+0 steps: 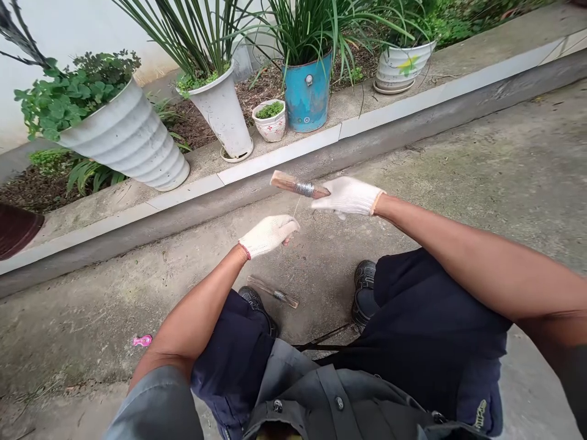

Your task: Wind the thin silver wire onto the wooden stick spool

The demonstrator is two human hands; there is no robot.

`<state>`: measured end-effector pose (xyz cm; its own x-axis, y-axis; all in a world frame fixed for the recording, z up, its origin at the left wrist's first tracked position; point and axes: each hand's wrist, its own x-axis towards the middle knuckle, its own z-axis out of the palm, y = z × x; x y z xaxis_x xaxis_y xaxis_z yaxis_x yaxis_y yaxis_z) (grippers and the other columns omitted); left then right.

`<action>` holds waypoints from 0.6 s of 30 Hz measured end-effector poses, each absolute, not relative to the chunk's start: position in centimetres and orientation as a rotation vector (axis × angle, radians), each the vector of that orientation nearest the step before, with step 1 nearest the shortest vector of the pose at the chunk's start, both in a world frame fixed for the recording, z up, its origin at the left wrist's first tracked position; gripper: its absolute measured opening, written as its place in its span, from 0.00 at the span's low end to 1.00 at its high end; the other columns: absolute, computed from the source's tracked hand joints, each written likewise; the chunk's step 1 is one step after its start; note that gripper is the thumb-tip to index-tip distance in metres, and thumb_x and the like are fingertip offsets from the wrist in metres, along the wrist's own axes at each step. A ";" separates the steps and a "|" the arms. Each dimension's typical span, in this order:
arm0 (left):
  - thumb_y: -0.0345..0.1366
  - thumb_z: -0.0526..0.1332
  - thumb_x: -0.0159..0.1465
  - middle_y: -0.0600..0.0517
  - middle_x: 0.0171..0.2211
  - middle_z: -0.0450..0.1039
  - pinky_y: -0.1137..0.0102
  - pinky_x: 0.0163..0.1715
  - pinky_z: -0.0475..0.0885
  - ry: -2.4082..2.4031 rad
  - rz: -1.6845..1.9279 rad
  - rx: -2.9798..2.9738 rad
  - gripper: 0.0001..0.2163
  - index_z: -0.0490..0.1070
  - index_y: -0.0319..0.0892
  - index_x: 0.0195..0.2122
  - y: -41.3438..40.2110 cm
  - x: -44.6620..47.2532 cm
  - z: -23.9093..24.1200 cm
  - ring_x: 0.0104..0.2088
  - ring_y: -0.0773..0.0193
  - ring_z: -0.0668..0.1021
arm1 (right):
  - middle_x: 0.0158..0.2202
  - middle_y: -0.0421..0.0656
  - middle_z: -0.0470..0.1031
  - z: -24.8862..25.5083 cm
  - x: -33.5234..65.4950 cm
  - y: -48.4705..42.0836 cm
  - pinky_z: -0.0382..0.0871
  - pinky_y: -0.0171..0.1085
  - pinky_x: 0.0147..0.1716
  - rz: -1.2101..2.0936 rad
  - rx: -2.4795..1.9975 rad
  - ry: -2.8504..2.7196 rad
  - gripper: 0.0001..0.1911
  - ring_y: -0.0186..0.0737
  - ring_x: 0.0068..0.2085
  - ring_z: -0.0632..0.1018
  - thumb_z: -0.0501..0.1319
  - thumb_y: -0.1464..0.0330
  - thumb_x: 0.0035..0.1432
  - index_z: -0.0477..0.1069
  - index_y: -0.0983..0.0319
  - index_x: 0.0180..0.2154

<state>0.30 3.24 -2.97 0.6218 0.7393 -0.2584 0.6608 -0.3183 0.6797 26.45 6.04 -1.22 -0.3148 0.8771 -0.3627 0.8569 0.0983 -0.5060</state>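
Observation:
My right hand [349,195], in a white knit glove, grips one end of a wooden stick [287,181]. Silvery wire [303,188] is wound in a tight coil round the stick's middle. From that coil a thin loose strand [298,206] runs down to my left hand [270,235], also gloved in white, whose fingers are pinched closed on it. A second wooden stick [261,285] with wire wound on it lies on the concrete between my feet, beside my left shoe.
Ahead runs a low tiled ledge [279,160] bearing potted plants: a ribbed white pot [132,137], a tall white pot [222,113], a small pot [271,127], a blue bucket [306,95] and another white pot [398,67]. A pink object [142,340] lies on the concrete at left.

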 end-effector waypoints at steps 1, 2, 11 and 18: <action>0.47 0.51 0.74 0.55 0.27 0.76 0.72 0.35 0.68 1.096 0.098 2.072 0.18 0.76 0.42 0.39 3.1 0.4 -3.0 0.31 0.63 0.77 | 0.27 0.46 0.74 -1.5 26.7 6.5 0.63 0.36 0.29 0.926 -1.855 -2.335 0.23 0.39 0.29 0.74 0.61 0.47 0.62 0.72 0.62 0.38; 0.47 0.52 0.74 0.55 0.27 0.76 0.71 0.34 0.67 1.088 0.069 2.080 0.17 0.76 0.43 0.40 3.0 0.5 -3.1 0.30 0.63 0.76 | 0.28 0.47 0.75 -1.8 26.9 6.9 0.63 0.37 0.31 0.840 -1.888 -2.379 0.22 0.41 0.31 0.74 0.62 0.48 0.61 0.72 0.62 0.38; 0.43 0.52 0.74 0.53 0.32 0.77 0.71 0.36 0.65 1.009 -0.056 2.314 0.17 0.77 0.43 0.36 3.0 -0.1 -3.0 0.34 0.62 0.75 | 0.23 0.44 0.71 -4.0 25.3 4.4 0.64 0.41 0.35 0.934 -1.768 -3.030 0.11 0.46 0.33 0.77 0.70 0.60 0.45 0.74 0.60 0.25; 0.47 0.54 0.74 0.56 0.30 0.75 0.73 0.35 0.65 0.904 -0.170 2.207 0.17 0.77 0.44 0.36 2.8 -0.1 -3.2 0.30 0.65 0.74 | 0.20 0.38 0.69 -2.5 26.0 2.5 0.60 0.35 0.27 1.455 -1.407 -3.031 0.14 0.35 0.24 0.70 0.69 0.57 0.47 0.75 0.61 0.27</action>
<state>-0.07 2.81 -3.15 0.7439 0.5554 -0.3716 0.6526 -0.4842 0.5828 25.99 2.54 -2.46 -0.5966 0.4096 -0.6901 0.7947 0.4213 -0.4369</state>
